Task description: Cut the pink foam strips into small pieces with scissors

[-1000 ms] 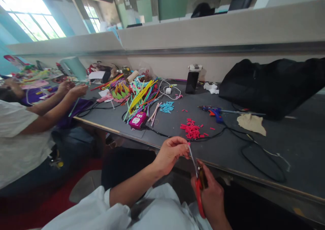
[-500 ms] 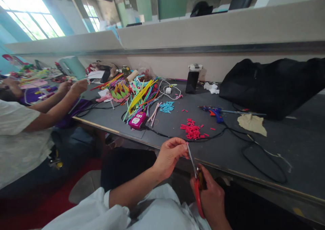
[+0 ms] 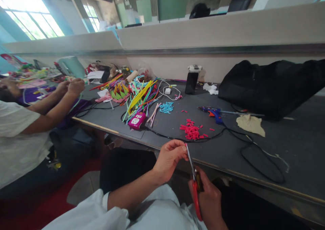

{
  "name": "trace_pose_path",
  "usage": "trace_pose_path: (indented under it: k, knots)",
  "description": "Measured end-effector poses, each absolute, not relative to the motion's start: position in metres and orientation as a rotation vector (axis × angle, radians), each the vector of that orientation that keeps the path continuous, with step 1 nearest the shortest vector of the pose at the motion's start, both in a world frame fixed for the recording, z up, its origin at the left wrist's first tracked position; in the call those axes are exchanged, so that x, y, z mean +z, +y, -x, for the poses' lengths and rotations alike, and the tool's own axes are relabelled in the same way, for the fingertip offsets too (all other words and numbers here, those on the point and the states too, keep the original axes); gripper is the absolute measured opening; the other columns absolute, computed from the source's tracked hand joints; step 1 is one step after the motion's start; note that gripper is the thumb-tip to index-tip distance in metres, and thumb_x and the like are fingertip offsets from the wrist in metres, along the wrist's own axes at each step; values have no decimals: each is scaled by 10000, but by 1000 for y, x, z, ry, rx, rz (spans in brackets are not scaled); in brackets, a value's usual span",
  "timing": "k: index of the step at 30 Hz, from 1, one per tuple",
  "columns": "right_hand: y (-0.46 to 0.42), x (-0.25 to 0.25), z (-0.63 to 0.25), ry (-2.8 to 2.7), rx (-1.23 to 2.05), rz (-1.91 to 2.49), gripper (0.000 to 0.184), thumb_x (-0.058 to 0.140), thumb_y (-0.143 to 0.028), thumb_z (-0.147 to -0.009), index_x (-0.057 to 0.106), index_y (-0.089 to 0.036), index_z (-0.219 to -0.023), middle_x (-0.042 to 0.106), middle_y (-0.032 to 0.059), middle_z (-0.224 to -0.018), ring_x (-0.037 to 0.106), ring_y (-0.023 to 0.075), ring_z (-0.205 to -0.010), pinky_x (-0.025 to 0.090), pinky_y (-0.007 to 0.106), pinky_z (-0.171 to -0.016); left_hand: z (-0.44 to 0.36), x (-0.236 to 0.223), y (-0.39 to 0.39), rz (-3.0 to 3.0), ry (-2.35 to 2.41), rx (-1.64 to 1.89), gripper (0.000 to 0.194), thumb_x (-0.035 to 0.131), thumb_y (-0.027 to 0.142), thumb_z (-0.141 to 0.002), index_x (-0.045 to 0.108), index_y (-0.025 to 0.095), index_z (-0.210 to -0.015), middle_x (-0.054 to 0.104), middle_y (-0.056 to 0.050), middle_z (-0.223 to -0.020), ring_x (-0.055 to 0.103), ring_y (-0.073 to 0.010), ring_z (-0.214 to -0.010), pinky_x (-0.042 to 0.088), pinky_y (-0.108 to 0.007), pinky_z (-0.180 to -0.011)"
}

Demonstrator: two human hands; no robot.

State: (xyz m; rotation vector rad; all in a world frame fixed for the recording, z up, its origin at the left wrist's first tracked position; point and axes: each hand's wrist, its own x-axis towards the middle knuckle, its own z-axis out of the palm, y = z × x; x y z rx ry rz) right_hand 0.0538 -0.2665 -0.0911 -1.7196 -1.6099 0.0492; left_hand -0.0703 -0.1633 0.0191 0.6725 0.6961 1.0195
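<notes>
Pinching with thumb and forefinger, the left hand grips a red piece; only a speck of it shows, at the blade tips just short of the table edge. The right hand is curled around the handles of the scissors, whose blades point up and away, toward the left fingertips. Whether the blades are parted cannot be told from this angle.

For a clean cut, expose only the length wanted past the pinch and set the blades square across it. Hold the left fingertips behind the cutting line; the tips are very near them. Steady both wrists, then close the blades in one stroke. Judge length against the red pile, which lies on the table just beyond the left hand.

A cord runs along the near side of that pile; cut ends are best dropped past it, and well apart from the blue pile farther back, so colours stay sorted. To the right lies the glue gun, with the cloth beyond it, both outside the cutting area.
</notes>
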Motion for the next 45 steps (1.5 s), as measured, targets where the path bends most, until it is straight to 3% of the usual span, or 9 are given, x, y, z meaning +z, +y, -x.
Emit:
trace_pose_path:
  k: [8, 19, 23, 30, 40, 45]
  knots:
    - [-270, -101, -47, -1598, 115, 1693, 377, 469, -349, -888, 657, -119, -1119, 768, 88, -881, 735, 182, -681, 576, 238, -648, 80, 13, -170, -641, 730, 1015, 173, 778, 212, -668, 647, 124, -737, 631, -7, -633, 562, -93, -557, 470, -232, -588]
    - [-274, -94, -33, -1566, 412, 1672, 392, 522, -327, -832, 630, -135, -1156, 760, 91, -948, 737, 195, -794, 585, 253, -700, 111, 10, -169, -626, 718, 1003, 188, 754, 247, -712, 607, 149, -775, 612, 8, -693, 545, -78, -548, 452, -204, -520]
    - [-273, -95, -34, -1569, 427, 1710, 391, 533, -329, -821, 624, -145, -1154, 754, 93, -991, 736, 199, -827, 586, 265, -717, 114, 11, -168, -775, 763, 1005, 185, 727, 274, -747, 601, 145, -792, 666, -30, -791, 553, -82, -539, 454, -212, -502]
    - [-275, -95, -35, -1553, 377, 1742, 416, 524, -329, -819, 585, -152, -1190, 756, 73, -975, 737, 194, -811, 582, 270, -698, 111, 15, -171, -1147, 1028, 1205, 183, 762, 266, -701, 623, 150, -733, 631, -11, -718, 543, -88, -560, 451, -211, -542]
    - [-269, -76, -38, -1473, 243, 1696, 360, 507, -406, -893, 604, -160, -1138, 749, 77, -967, 732, 176, -781, 555, 228, -673, 112, 13, -179, -1450, 1053, 1164, 421, 729, 238, -750, 564, 225, -1137, 702, -12, -786, 642, -142, -719, 486, -246, -709]
    - [-261, -51, -44, -1360, 166, 1700, 446, 510, -515, -867, 628, -150, -1093, 751, 67, -846, 709, 169, -648, 544, 241, -615, 110, -3, -191, -1626, 998, 1029, 405, 683, 209, -776, 610, 258, -1172, 729, -29, -833, 657, -153, -762, 480, -265, -785]
